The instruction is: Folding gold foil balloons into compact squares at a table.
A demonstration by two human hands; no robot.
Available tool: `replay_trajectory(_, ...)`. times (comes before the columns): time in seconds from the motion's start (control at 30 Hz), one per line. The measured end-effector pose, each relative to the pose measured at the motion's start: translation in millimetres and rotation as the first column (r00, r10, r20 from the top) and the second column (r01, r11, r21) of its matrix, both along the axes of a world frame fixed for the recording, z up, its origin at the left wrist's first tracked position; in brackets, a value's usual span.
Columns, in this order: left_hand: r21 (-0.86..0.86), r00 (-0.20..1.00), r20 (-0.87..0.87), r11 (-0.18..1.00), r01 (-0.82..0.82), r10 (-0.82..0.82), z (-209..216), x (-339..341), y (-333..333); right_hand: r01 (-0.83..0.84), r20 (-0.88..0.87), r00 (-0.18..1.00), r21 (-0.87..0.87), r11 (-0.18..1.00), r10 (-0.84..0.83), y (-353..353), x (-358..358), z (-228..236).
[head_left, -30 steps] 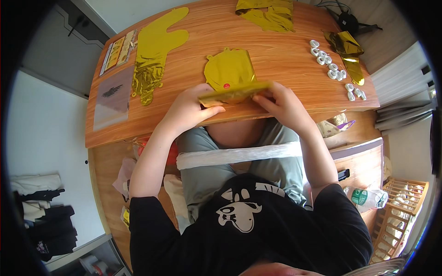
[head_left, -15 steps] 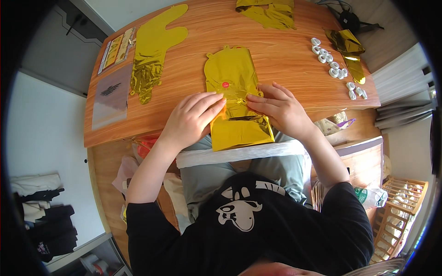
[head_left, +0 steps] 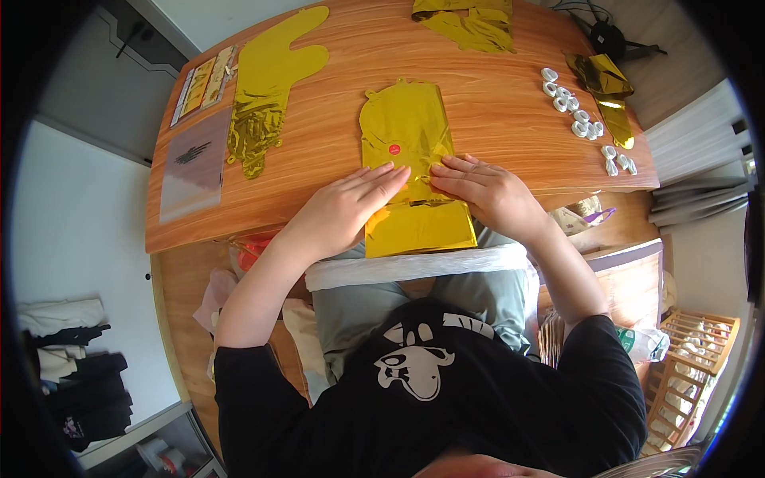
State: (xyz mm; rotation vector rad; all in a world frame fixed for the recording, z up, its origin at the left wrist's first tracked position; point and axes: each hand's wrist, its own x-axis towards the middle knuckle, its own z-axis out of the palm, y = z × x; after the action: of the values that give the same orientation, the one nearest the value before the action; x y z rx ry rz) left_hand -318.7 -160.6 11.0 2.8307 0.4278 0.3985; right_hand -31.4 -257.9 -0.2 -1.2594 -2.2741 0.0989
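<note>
A flat gold foil balloon [head_left: 405,119] lies before me on the table, with small tabs at its upper edge and a round red sticker. Its lower part hangs past the table's near edge above my lap. My left hand [head_left: 347,203] lies on the foil's left side with fingers stretched out. On the opposite side rests my right hand [head_left: 492,190], its fingers extended flat on the foil. Between the hands the foil is creased. Neither hand grips anything.
More gold foil balloons lie at the far left [head_left: 279,72], the far middle [head_left: 470,28] and the right [head_left: 602,80]. Several small white ribbon rolls [head_left: 567,99] sit at the right. A clear plastic sheet [head_left: 191,175] and a printed card [head_left: 205,84] lie left on the wooden table [head_left: 335,103].
My left hand has slid right and flattened on the foil. My right hand's fingers have come down flatter. The foil beneath looks smoother.
</note>
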Motion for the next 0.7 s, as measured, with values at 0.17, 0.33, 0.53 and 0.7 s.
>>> replay_trajectory(0.17,-0.103,1.0,0.021,0.994,0.02,-0.018,8,1,3,0.02,-0.012,1.0,0.016,1.0,-0.02,-1,-4,4)
replay_trajectory(0.33,-0.048,0.999,0.037,0.999,0.006,-0.004,3,1,1,0.099,-0.085,0.993,0.138,0.986,-0.088,-3,-10,1)
replay_trajectory(0.53,0.082,0.998,0.052,0.996,0.03,-0.034,-3,2,-1,0.059,-0.057,0.997,0.097,0.994,-0.054,-2,-7,-2)
replay_trajectory(0.7,0.122,0.998,0.046,0.992,0.025,-0.031,-5,1,0,0.073,-0.022,0.997,0.125,0.989,-0.071,-2,-10,5)
